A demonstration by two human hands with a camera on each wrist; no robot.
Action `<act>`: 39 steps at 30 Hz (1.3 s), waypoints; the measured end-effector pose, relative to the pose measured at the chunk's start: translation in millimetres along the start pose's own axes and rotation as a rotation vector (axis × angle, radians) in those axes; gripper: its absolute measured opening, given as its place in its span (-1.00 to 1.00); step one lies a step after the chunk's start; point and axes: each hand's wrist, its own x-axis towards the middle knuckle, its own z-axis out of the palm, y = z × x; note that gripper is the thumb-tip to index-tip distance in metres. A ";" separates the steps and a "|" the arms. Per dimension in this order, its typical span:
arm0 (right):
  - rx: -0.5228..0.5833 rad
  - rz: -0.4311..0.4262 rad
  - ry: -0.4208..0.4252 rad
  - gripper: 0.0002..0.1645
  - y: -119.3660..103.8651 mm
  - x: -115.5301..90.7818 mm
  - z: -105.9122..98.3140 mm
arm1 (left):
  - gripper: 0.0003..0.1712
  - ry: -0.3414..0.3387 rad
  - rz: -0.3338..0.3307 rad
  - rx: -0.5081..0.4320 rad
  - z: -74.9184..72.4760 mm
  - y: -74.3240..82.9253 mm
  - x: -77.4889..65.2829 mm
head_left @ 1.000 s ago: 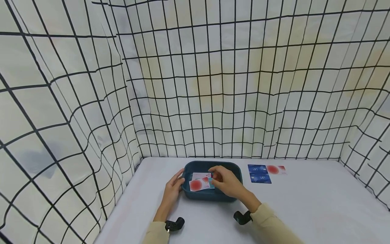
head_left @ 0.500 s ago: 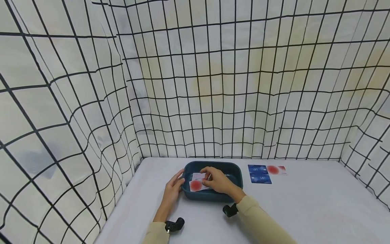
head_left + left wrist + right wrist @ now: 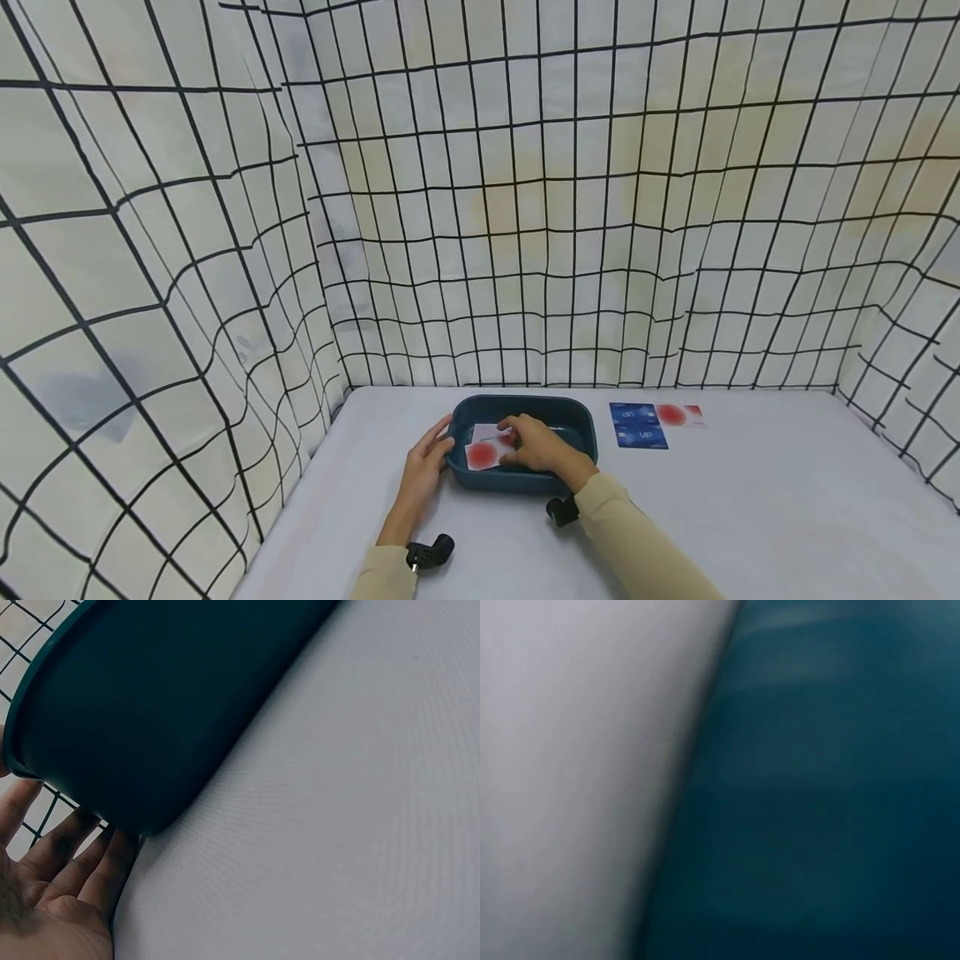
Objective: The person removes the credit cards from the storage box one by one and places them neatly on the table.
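Note:
A dark teal plastic bin (image 3: 510, 482) stands on the white table. My left hand (image 3: 427, 462) holds its left end. In the left wrist view, several fingers (image 3: 97, 874) of that hand lie against the outer wall, with a fingertip at the rim. Inside the bin lies a white card with a red round patch (image 3: 482, 456), and another pale card (image 3: 486, 431) shows behind it. My right hand (image 3: 542, 446) reaches in over these cards, thumb and fingers at the edges of a card with red on it, mostly covered by the hand.
Two blue cards (image 3: 641, 437) and a white card with a red patch (image 3: 677, 415) lie on the table (image 3: 750, 500) right of the bin. Black netting (image 3: 577, 250) over pale sheeting borders the back and sides. The right wrist view shows only the blurred bin wall (image 3: 802, 787) and tabletop.
My right hand has moved left inside the bin, from the right of the cards to over them, then dipped slightly lower. The left hand and the bin have stayed put.

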 end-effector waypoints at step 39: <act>-0.131 0.112 0.027 -0.44 -3.4 -1.6 -1.3 | -0.46 0.004 0.001 -0.009 0.2 -0.4 0.5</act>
